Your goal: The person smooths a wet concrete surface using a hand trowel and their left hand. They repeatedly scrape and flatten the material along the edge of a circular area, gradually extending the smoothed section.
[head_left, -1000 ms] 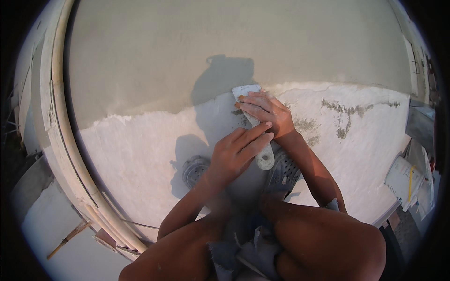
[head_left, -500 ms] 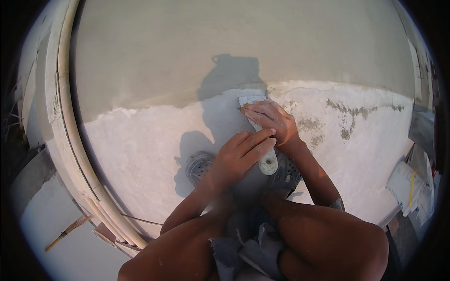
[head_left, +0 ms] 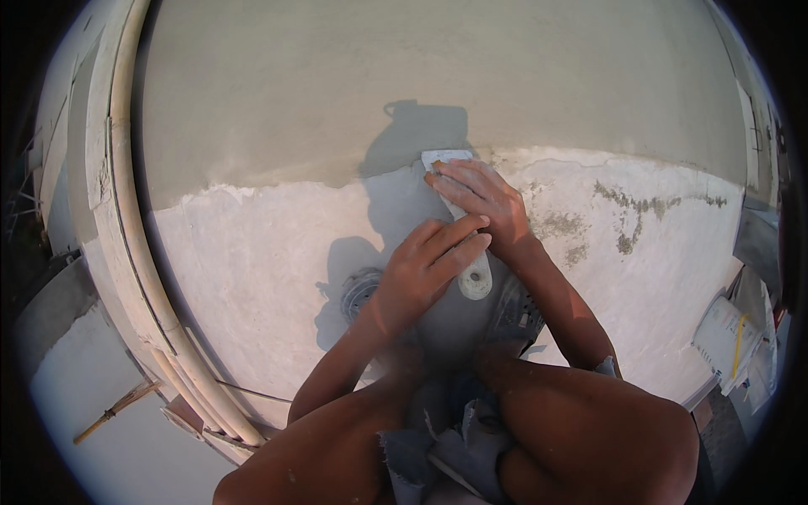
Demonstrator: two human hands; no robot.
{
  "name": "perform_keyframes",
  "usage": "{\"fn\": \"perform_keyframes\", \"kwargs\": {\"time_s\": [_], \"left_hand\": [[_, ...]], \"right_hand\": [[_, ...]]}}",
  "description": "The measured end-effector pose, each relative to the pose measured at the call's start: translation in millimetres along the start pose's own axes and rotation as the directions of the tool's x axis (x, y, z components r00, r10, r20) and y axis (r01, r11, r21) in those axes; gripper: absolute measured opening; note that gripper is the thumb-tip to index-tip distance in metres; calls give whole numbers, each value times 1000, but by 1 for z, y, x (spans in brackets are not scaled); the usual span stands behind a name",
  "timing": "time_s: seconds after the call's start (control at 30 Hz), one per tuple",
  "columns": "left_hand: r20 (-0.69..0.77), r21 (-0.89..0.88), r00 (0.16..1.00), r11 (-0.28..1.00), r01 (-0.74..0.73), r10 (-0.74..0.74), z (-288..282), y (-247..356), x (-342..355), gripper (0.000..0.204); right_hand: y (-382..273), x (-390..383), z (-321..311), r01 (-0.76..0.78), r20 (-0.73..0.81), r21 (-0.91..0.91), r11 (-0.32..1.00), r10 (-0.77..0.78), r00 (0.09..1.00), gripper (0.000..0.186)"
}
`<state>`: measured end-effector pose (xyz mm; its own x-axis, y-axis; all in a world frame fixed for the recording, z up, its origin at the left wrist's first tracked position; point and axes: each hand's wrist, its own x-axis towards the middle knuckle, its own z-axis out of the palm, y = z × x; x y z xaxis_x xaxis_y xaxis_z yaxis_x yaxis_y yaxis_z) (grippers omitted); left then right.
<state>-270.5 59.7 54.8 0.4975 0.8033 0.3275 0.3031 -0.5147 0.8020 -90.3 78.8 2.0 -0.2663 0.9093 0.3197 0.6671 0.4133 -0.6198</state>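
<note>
At far left, a thin stick (head_left: 115, 412) is seen lying on a pale surface, beyond the long bamboo pole (head_left: 130, 210) by which the work area is edged. Right of the pole, a broad surface (head_left: 244, 278) is spread, coated grey in its upper part and whitish below, with a ragged border between. A dark, perforated shoe (head_left: 358, 288) is planted on the white part, partly hidden by the left arm. The left hand (head_left: 425, 265) is laid over the handle of a scraper (head_left: 476, 286), fingers extended — whether it is firmly closed there cannot be told. The scraper is tilted between the hands, its blade set at the border. By the right hand (head_left: 488, 202) it is grasped near the blade, fingers pressed along it. Farther right, dark patches (head_left: 635, 206) are seen on the white — then a white sack (head_left: 720, 337) crossed by a yellow strip.
</note>
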Motion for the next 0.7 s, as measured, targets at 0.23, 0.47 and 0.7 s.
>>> {"fn": "perform_keyframes", "kwargs": {"time_s": [0.23, 0.47, 0.7], "left_hand": [[-33, -17, 999, 1000, -13, 12, -2, -10, 1, 44], [-50, -89, 994, 992, 95, -99, -8, -10, 9, 45], [-12, -112, 994, 988, 107, -109, -17, -12, 16, 46]], "right_hand": [[1, 7, 3, 3, 6, 4, 1000, -3, 1000, 42], [-1, 10, 3, -66, 90, -61, 996, 72, 993, 42], [-6, 12, 0, -90, 101, -44, 995, 94, 990, 44]]}}
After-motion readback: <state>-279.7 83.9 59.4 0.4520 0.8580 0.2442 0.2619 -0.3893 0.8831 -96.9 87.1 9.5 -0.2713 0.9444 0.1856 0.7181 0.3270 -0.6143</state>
